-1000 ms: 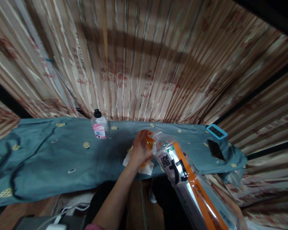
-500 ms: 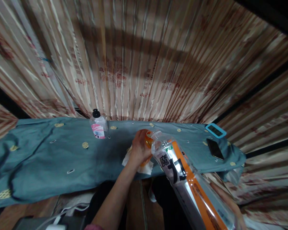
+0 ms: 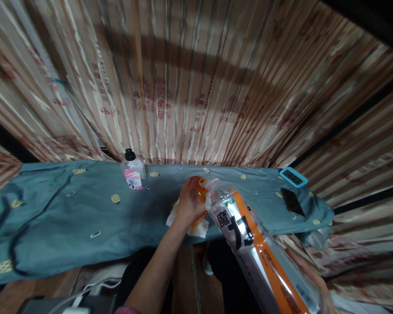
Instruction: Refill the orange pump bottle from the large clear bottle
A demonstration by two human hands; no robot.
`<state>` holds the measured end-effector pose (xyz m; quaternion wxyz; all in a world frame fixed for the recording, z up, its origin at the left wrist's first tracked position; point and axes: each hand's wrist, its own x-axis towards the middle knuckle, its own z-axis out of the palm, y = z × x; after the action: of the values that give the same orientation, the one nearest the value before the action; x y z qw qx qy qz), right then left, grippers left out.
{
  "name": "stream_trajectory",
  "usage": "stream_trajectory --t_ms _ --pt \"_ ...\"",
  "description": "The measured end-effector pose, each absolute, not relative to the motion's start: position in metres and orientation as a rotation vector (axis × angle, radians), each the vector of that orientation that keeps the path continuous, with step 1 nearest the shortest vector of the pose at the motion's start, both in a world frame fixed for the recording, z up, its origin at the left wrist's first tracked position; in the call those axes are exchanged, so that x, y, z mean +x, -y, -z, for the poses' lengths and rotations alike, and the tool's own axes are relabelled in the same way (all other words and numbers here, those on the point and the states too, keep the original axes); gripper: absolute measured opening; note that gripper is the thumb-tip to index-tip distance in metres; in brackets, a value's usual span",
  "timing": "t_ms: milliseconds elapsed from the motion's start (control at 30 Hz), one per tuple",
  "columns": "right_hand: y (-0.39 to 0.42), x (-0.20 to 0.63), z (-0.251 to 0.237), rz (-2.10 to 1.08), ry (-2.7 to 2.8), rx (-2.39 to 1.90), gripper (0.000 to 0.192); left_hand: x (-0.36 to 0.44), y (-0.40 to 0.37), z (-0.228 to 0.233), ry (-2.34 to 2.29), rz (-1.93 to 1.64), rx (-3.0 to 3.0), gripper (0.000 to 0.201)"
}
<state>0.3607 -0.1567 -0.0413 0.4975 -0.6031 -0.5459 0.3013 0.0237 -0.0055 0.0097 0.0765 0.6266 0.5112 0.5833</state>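
Note:
My left hand (image 3: 190, 201) is wrapped round an orange bottle (image 3: 201, 190) that stands on a white tissue (image 3: 199, 229) at the cloth's front edge. A large clear plastic bottle (image 3: 249, 240) with a silver and orange label slants across the right side, tilted with its neck low against the orange bottle's mouth. My right hand (image 3: 309, 272) grips the large bottle from its right side, near the base; most of the fingers are hidden behind it. Whether liquid runs between the two mouths, I cannot tell.
A clear bottle (image 3: 134, 174) with a black cap and pink label stands at the back left of the green cloth (image 3: 65, 218). On the right lie a phone (image 3: 292, 202) and a blue-framed digital clock (image 3: 294, 177). Patterned curtains (image 3: 183, 87) hang behind; a white cable (image 3: 98, 284) is at lower left.
The view has shifted very slightly. Both hands keep the same hold, and the tilted bottle stays at the orange bottle's mouth.

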Motion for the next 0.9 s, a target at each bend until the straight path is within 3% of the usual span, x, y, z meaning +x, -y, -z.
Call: stream_trajectory --t_ms 133,233,267,333,367,533,900 --pt "0.159 0.366 0.040 -0.762 1.405 -1.375 0.062 0.024 0.005 -0.009 -1.528 -1.736 1.878 0.024" --pt "0.158 0.370 0.039 -0.828 1.453 -1.318 0.047 0.024 0.005 -0.007 -1.520 -1.755 1.885 0.027" --pt "0.160 0.367 0.037 -0.818 1.459 -1.326 0.059 0.024 0.004 -0.006 -1.522 -1.757 1.888 0.027" --pt "0.165 0.359 0.030 -0.742 1.493 -1.300 0.104 0.024 0.004 -0.005 -1.530 -1.756 1.894 0.026" --pt "0.168 0.354 0.026 -0.687 1.520 -1.305 0.111 0.023 0.004 -0.005 -1.530 -1.756 1.897 0.025" --pt "0.175 0.342 0.010 -0.565 1.738 -1.189 0.100 0.022 0.003 -0.006 -1.521 -1.767 1.929 0.023" --pt "0.180 0.313 -0.012 -0.673 1.674 -1.197 0.095 0.022 0.001 -0.006 -1.557 -1.753 1.912 0.022"
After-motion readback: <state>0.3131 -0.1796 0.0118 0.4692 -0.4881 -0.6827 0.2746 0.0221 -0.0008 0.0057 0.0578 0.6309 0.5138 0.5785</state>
